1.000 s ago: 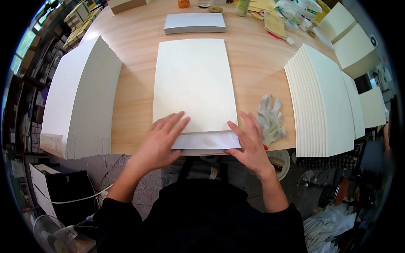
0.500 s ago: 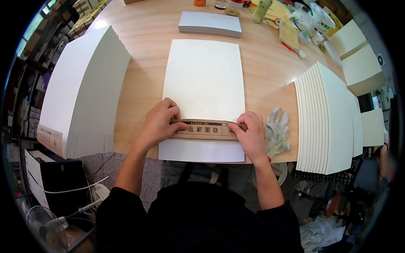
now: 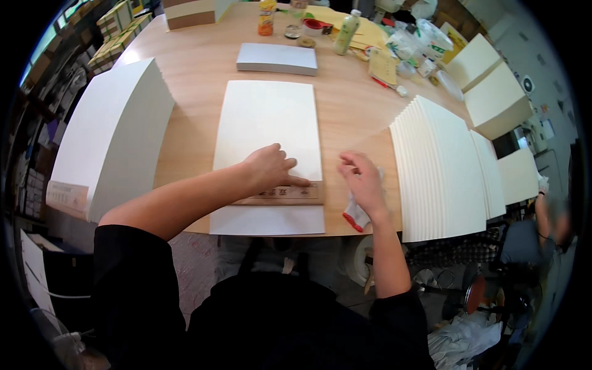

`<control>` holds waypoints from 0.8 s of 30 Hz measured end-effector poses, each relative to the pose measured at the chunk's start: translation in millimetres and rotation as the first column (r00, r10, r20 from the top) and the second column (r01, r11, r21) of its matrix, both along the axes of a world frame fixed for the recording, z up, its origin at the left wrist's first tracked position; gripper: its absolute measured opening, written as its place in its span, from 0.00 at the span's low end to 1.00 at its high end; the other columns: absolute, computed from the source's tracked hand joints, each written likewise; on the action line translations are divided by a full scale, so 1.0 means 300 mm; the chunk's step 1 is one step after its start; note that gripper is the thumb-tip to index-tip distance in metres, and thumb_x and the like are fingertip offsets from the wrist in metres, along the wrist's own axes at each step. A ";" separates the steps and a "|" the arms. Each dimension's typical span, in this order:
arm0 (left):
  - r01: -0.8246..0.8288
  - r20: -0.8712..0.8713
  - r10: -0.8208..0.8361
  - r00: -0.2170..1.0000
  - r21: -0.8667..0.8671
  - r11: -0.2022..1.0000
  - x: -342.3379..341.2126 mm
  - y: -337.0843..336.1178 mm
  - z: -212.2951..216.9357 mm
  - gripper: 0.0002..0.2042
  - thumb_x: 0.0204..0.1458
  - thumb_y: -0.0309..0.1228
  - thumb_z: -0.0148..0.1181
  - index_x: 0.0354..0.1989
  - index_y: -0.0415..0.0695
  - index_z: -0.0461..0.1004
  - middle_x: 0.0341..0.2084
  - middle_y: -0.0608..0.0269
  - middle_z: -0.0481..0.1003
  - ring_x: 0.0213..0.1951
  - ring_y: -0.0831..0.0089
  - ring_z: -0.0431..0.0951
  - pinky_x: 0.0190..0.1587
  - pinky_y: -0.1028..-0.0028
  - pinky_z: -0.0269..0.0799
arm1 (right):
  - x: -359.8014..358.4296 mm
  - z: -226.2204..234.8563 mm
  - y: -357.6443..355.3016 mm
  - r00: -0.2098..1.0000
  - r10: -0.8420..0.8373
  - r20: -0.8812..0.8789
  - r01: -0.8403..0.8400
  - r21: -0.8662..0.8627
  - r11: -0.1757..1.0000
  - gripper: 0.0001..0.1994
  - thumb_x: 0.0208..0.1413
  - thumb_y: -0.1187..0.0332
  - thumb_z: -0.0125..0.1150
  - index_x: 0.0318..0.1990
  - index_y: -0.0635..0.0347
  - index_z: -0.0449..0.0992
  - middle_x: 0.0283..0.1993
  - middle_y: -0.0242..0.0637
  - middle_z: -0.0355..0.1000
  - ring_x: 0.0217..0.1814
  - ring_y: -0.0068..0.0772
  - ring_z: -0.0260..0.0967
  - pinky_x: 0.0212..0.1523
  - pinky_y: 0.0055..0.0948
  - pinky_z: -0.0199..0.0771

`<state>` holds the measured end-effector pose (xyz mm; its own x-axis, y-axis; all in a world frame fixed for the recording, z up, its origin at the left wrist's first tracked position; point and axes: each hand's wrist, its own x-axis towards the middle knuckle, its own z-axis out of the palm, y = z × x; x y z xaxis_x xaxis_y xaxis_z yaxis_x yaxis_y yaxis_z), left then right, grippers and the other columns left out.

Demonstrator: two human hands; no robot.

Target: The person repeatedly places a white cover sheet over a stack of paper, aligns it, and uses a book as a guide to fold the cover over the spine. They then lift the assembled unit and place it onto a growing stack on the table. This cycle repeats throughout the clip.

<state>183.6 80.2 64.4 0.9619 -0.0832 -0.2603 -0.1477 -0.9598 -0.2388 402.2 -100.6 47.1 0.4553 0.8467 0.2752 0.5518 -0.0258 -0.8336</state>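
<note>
A stack of cream paper [image 3: 269,123] lies on the table, with a brown printed paper band [image 3: 246,201] across its near end. My left hand [image 3: 269,168] reaches across the stack, its fingers apart and one finger pressing the band close to the right edge. To the right of the stack, my right hand [image 3: 364,185] is over a white work glove [image 3: 356,208] with a red cuff, which it partly covers. Its fingers are loosely bent with nothing seen in them. White sheets [image 3: 267,220] stick out below the band toward the table's near edge.
Tall paper stacks stand on the left [image 3: 102,129] and right [image 3: 447,166]. Behind the middle stack lies a smaller block of white paper [image 3: 277,58]. Bottles [image 3: 347,32], tape and plastic bags [image 3: 428,38] crowd the far right. Another person's arm [image 3: 542,216] shows at the right rim.
My right hand has let go of the band and moved right, over the glove. My left hand has slid along the band to its right end. The whole view has shifted.
</note>
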 end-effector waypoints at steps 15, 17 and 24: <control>-0.030 -0.105 0.013 0.994 -0.157 0.987 0.036 0.045 0.016 0.58 0.29 0.36 0.85 0.74 0.87 0.60 0.49 0.63 0.77 0.47 0.62 0.83 0.48 0.66 0.76 | -0.122 0.051 -0.120 0.620 0.270 0.737 -0.309 -0.087 0.947 0.07 0.56 0.73 0.66 0.41 0.63 0.81 0.40 0.39 0.76 0.45 0.43 0.76 0.45 0.41 0.77; 0.000 -0.094 -0.013 0.995 -0.138 0.990 0.056 0.049 -0.005 0.53 0.31 0.37 0.84 0.72 0.85 0.64 0.49 0.63 0.77 0.47 0.62 0.83 0.48 0.65 0.76 | -0.157 0.004 -0.089 0.475 0.380 0.794 -0.412 -0.181 0.893 0.08 0.54 0.74 0.65 0.41 0.64 0.80 0.40 0.39 0.75 0.45 0.41 0.75 0.44 0.40 0.76; -0.108 -0.046 0.102 0.994 -0.160 0.981 0.056 0.022 -0.046 0.42 0.51 0.36 0.74 0.71 0.92 0.63 0.51 0.64 0.77 0.48 0.64 0.83 0.49 0.64 0.77 | -0.592 -0.142 0.163 0.392 0.470 0.791 -0.607 -0.162 0.778 0.08 0.51 0.70 0.61 0.36 0.63 0.79 0.40 0.43 0.74 0.44 0.40 0.74 0.48 0.38 0.77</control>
